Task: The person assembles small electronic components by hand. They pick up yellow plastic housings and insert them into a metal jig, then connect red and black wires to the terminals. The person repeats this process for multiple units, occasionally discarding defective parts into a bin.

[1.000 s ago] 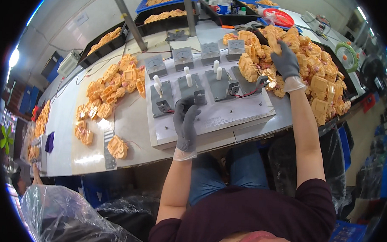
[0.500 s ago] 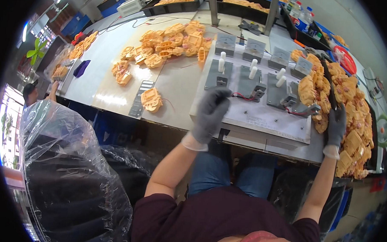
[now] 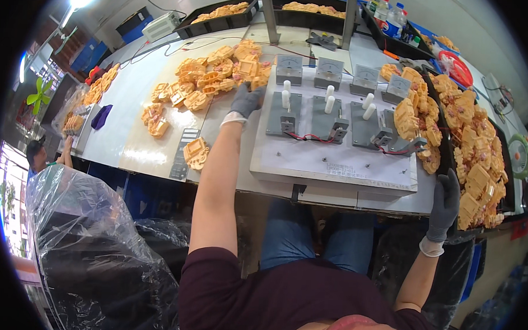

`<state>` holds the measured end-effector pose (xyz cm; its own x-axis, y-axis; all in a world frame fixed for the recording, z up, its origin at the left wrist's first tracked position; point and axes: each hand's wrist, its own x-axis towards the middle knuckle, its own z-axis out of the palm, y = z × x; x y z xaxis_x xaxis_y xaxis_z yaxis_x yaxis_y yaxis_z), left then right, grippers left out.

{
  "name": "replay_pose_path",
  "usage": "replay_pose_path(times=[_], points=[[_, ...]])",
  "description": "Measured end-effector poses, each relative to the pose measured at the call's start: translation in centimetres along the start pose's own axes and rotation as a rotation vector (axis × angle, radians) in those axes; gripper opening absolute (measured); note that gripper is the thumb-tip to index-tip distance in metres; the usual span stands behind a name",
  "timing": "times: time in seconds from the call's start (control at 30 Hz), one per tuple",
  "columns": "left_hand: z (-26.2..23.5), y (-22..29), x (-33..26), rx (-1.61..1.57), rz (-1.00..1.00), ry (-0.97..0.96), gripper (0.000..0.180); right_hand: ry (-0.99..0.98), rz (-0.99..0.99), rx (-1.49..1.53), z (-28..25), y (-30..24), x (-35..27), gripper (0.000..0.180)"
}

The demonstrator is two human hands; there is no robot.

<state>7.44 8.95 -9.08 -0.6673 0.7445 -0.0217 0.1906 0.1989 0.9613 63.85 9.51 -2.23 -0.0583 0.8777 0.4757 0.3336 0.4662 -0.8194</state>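
My left hand point(image 3: 247, 100), in a grey glove, reaches out to the right end of a pile of orange plastic housings point(image 3: 209, 76). Its fingers are apart beside the nearest pieces; whether they touch one is hard to see. My right hand point(image 3: 446, 200), also gloved, hangs at the bench's front right edge with fingers stretched out and nothing visible in it. Between both hands stands a white test fixture point(image 3: 334, 161) with grey clamp blocks, white pegs and several dial meters point(image 3: 329, 73). One housing point(image 3: 196, 153) lies alone near the front edge.
More housings point(image 3: 431, 130) lie right of the fixture, beside a heaped black tray point(image 3: 509, 197). Black trays point(image 3: 217, 18) and two metal posts point(image 3: 269, 20) stand at the back, near bottles point(image 3: 394, 21). A plastic-covered chair point(image 3: 92, 246) is at left; another person point(image 3: 40, 154) sits beyond.
My left hand has moved from the fixture's front out to the far pile on the left. My right hand has drawn back from the housings toward the near edge. The view has shifted slightly.
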Motion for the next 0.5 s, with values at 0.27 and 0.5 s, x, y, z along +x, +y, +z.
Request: replay_pose_path(times=[0.27, 0.5], points=[[-2.3, -2.7, -8.4, 0.06, -0.228, 0.011, 0.06, 0.069, 0.167, 0.073, -2.0, 1.7, -1.5, 0.04], [-4.2, 3.5, -9.3, 0.927, 0.217, 0.11, 0.062, 0.008, 0.157, 0.163, 0.7, 0.8, -4.4, 0.038]])
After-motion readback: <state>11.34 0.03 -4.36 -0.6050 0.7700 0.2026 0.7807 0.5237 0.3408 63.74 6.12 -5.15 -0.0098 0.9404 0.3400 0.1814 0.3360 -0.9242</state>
